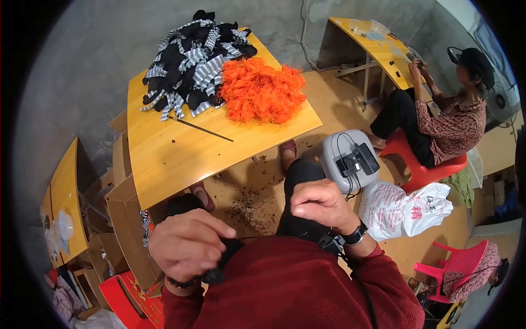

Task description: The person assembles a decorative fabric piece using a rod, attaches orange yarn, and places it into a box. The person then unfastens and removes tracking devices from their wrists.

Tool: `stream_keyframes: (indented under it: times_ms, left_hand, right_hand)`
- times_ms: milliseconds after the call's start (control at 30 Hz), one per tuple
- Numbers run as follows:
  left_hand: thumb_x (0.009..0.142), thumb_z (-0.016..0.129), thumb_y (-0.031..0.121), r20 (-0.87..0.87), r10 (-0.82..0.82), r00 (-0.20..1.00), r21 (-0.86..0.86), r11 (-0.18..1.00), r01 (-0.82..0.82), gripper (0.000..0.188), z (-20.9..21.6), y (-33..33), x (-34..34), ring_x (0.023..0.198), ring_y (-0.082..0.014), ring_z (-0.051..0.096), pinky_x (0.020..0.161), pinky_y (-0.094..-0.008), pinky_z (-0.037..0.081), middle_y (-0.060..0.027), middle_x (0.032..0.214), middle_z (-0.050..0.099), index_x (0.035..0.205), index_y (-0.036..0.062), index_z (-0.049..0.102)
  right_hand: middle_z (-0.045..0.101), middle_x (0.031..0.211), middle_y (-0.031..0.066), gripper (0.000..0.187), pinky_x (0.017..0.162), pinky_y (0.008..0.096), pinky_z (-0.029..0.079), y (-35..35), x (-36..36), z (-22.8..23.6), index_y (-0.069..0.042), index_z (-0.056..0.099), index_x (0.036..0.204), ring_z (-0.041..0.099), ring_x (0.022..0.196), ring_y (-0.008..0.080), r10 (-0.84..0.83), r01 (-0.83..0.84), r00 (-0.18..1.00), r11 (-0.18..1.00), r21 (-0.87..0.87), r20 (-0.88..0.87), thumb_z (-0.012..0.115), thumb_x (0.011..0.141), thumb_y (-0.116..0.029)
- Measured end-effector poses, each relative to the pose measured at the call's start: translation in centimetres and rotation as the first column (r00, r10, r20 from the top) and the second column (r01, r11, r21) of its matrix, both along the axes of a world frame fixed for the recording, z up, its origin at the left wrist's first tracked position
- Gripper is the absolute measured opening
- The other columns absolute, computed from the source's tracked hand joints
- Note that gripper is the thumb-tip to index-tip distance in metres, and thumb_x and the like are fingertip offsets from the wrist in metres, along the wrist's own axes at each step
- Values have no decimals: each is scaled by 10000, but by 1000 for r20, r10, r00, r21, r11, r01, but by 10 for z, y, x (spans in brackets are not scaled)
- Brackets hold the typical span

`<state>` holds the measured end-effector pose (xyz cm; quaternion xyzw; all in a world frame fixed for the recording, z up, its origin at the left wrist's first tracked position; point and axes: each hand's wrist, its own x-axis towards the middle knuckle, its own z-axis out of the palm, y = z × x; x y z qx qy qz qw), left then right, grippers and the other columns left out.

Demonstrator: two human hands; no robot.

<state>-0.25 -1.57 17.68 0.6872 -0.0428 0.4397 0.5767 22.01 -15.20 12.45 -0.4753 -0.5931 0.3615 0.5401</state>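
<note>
Over my lap, my left hand (189, 244) curls its fingers against a small dark cloth piece (233, 250), which hangs down below the fingertips. My right hand (324, 204) is raised to the right, its thumb and bent fingers pinched together. Whatever lies between them is too small or hidden to make out. Ahead on the yellow table (181, 156) lies a heap of black and grey-white striped fabric pieces (200, 63). Beside it sits a pile of fluffy orange yarn (263, 90). A thin dark rod (203, 129) rests in front of the heap.
Cardboard boxes (123, 211) stand at left of the table, near a red box (129, 299). To the right are a grey case (345, 159) bearing a black device, and a white sack (402, 208). Another person (452, 120) sits on a red stool (419, 159) at a second table.
</note>
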Motion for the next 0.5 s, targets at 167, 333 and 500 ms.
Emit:
stream_keyframes:
  times_ms: [167, 333, 500]
  left_hand:
    - [679, 719, 236, 63, -346, 936, 381, 875, 298, 235, 29, 9, 14, 844, -382, 577, 600, -381, 467, -147, 779, 598, 660, 28, 611]
    - [658, 735, 252, 233, 87, 969, 309, 938, -158, 242, 36, -1, 21, 1016, -455, 491, 822, -499, 407, -195, 1043, 537, 723, 61, 600]
    - [655, 737, 291, 308, 404, 861, 6, 904, -427, 587, 39, -10, -15, 1094, -399, 453, 887, -456, 391, -220, 1229, 396, 1174, 143, 507]
  right_hand:
    - [497, 599, 88, 234, 477, 304, 391, 5, 10, 36, -10, 496, 619, 499, 528, 210, 49, -56, 998, 968, 244, 32, 649, 730, -150]
    - [529, 731, 111, 189, 570, 291, 420, 9, -2, 60, -17, 541, 691, 524, 623, 209, 24, -40, 999, 934, 354, 48, 685, 696, -139]
    - [530, 955, 168, 343, 774, 340, 419, 16, -4, 74, -17, 571, 894, 528, 858, 247, -107, 104, 994, 855, 508, -25, 726, 630, -170]
